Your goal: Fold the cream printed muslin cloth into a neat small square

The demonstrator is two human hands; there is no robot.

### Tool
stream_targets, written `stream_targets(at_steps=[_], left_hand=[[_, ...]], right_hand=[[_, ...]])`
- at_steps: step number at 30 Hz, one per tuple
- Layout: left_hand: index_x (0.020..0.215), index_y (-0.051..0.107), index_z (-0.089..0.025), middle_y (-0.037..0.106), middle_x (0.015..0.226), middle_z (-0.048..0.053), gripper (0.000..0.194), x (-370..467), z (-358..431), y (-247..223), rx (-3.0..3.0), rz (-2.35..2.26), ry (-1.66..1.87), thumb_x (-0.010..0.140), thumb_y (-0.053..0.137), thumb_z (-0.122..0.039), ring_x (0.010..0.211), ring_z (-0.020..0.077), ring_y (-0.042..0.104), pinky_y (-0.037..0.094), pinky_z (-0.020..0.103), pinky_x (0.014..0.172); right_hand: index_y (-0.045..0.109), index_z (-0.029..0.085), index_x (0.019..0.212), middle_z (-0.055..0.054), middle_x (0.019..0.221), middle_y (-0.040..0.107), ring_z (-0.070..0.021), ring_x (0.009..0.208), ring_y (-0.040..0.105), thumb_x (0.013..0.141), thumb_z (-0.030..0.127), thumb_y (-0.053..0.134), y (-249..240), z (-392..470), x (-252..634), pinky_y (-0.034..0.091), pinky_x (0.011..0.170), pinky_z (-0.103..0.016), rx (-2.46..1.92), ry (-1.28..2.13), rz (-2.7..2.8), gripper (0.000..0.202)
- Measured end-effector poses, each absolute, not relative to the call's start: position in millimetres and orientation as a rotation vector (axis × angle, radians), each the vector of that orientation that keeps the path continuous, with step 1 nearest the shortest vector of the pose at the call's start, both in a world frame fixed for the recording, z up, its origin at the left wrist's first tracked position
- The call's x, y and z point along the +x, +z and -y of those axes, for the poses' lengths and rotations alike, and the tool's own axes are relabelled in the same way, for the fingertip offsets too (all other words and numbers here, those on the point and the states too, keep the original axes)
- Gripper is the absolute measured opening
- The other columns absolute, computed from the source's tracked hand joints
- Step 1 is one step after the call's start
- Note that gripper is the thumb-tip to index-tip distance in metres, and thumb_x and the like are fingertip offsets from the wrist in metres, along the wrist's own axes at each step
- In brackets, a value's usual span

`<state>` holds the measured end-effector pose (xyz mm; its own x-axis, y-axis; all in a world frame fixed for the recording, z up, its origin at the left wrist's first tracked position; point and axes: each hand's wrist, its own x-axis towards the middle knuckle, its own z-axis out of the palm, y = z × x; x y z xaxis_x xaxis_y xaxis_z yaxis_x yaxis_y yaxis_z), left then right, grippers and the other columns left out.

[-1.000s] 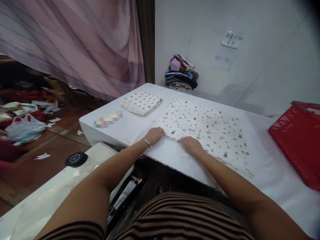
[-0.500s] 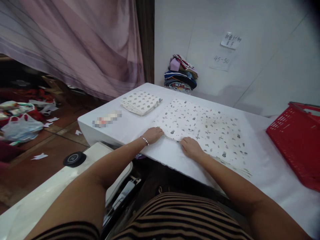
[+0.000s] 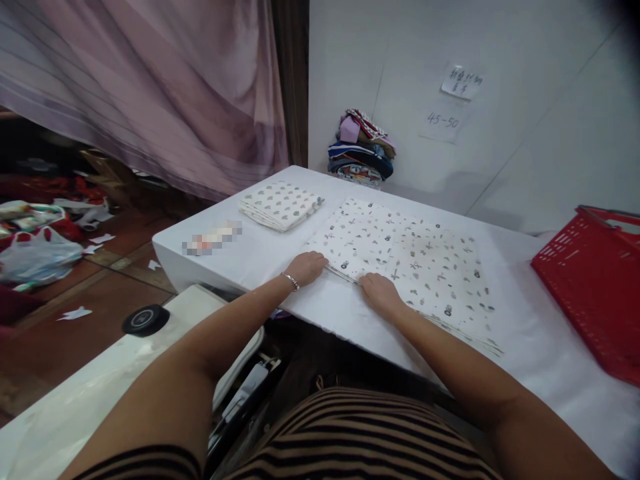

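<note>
A white cloth with small grey-green printed figures lies flat in folded layers on the white-covered table. My left hand, with a bracelet at the wrist, grips its near left corner. Further right along the same near edge, my right hand has its fingers closed on the cloth. Both thumbs are mostly hidden. To the left of this cloth sits a folded white cloth with a leaf-like print, apart from both hands.
A red plastic basket stands at the table's right. Behind the far edge rises a pile of folded fabrics against the wall. A blurred-out item lies at the left end. A black round object rests on a white surface at lower left.
Both hands stay at the cloth's near edge, nearly unmoved. The view has shifted very slightly; the cloth lies as before.
</note>
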<state>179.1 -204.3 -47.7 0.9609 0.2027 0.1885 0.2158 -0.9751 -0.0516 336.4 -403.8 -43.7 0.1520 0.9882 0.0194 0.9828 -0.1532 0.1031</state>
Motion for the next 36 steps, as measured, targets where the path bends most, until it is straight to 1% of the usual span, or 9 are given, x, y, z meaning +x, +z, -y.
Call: stream_targets(at_steps=[2, 5, 9, 14, 20, 23, 26, 31, 36], left_hand=[[0.102, 0.059, -0.019, 0.062, 0.097, 0.007, 0.025, 178, 203, -51, -3.056, 0.309, -0.304, 0.083, 0.042, -0.015, 0.093, 0.0175, 0.055, 0.044, 0.03, 0.078], [0.105, 0.058, -0.02, 0.062, 0.102, 0.006, 0.029, 176, 202, -55, -3.057, 0.272, -0.289, 0.082, 0.042, -0.013, 0.096, 0.0176, 0.055, 0.044, 0.03, 0.078], [0.103, 0.06, -0.021, 0.063, 0.103, 0.005, 0.028, 179, 197, -53, -3.02, 0.313, -0.275, 0.084, 0.041, -0.013, 0.096, 0.0174, 0.056, 0.044, 0.03, 0.078], [0.106, 0.06, -0.022, 0.063, 0.109, 0.006, 0.03, 186, 188, -42, -2.948, 0.28, -0.46, 0.088, 0.037, -0.014, 0.101, 0.0179, 0.054, 0.042, 0.032, 0.081], [0.101, 0.063, -0.023, 0.062, 0.107, 0.006, 0.025, 173, 188, -58, -2.986, 0.133, -0.329, 0.089, 0.041, -0.018, 0.101, 0.0174, 0.052, 0.039, 0.033, 0.085], [0.102, 0.062, -0.022, 0.061, 0.106, 0.007, 0.025, 168, 192, -62, -2.958, 0.184, -0.337, 0.089, 0.042, -0.019, 0.098, 0.0185, 0.052, 0.039, 0.033, 0.081], [0.099, 0.063, -0.023, 0.062, 0.099, 0.006, 0.025, 168, 191, -59, -2.937, 0.194, -0.347, 0.088, 0.041, -0.017, 0.094, 0.0182, 0.052, 0.039, 0.032, 0.077], [0.101, 0.062, -0.022, 0.062, 0.098, 0.007, 0.029, 168, 181, -56, -2.909, 0.26, -0.496, 0.086, 0.041, -0.011, 0.095, 0.0183, 0.052, 0.04, 0.033, 0.08], [0.091, 0.064, -0.02, 0.064, 0.094, 0.007, 0.022, 163, 177, -58, -2.928, 0.469, -0.408, 0.084, 0.044, -0.014, 0.093, 0.0202, 0.054, 0.042, 0.034, 0.074]], right_hand=[[0.057, 0.015, 0.102, -0.01, 0.098, 0.059, -0.0199, 0.09, 0.051, 0.092, 0.019, 0.034, -45, 403, 338, 0.036, 0.075, -0.029, 2.329, 0.105, -1.989, 0.025], [0.053, 0.016, 0.114, -0.01, 0.103, 0.059, -0.0196, 0.091, 0.052, 0.091, 0.016, 0.036, -46, 403, 339, 0.036, 0.075, -0.029, 2.34, 0.093, -1.978, 0.029], [0.048, 0.018, 0.121, -0.01, 0.104, 0.059, -0.0194, 0.09, 0.052, 0.089, 0.015, 0.037, -40, 402, 343, 0.036, 0.073, -0.028, 2.317, 0.07, -2.002, 0.034], [0.052, 0.017, 0.111, -0.009, 0.1, 0.058, -0.02, 0.09, 0.051, 0.089, 0.012, 0.036, -37, 398, 352, 0.035, 0.072, -0.029, 2.357, 0.249, -1.961, 0.029], [0.056, 0.016, 0.098, -0.009, 0.094, 0.059, -0.02, 0.087, 0.049, 0.09, 0.014, 0.038, -51, 401, 342, 0.034, 0.071, -0.03, 2.166, 0.236, -2.11, 0.02], [0.055, 0.016, 0.098, -0.009, 0.092, 0.058, -0.0206, 0.086, 0.049, 0.09, 0.013, 0.037, -52, 402, 336, 0.034, 0.071, -0.03, 2.176, 0.249, -2.104, 0.02], [0.055, 0.017, 0.098, -0.009, 0.093, 0.058, -0.0207, 0.086, 0.049, 0.09, 0.013, 0.038, -50, 401, 333, 0.034, 0.071, -0.03, 2.184, 0.213, -2.083, 0.019], [0.054, 0.017, 0.102, -0.009, 0.095, 0.059, -0.0205, 0.087, 0.049, 0.089, 0.013, 0.04, -47, 403, 332, 0.035, 0.072, -0.03, 2.195, 0.23, -2.062, 0.019], [0.054, 0.015, 0.103, -0.009, 0.094, 0.059, -0.021, 0.087, 0.05, 0.088, 0.012, 0.039, -49, 404, 331, 0.035, 0.071, -0.03, 2.244, 0.243, -2.052, 0.021]])
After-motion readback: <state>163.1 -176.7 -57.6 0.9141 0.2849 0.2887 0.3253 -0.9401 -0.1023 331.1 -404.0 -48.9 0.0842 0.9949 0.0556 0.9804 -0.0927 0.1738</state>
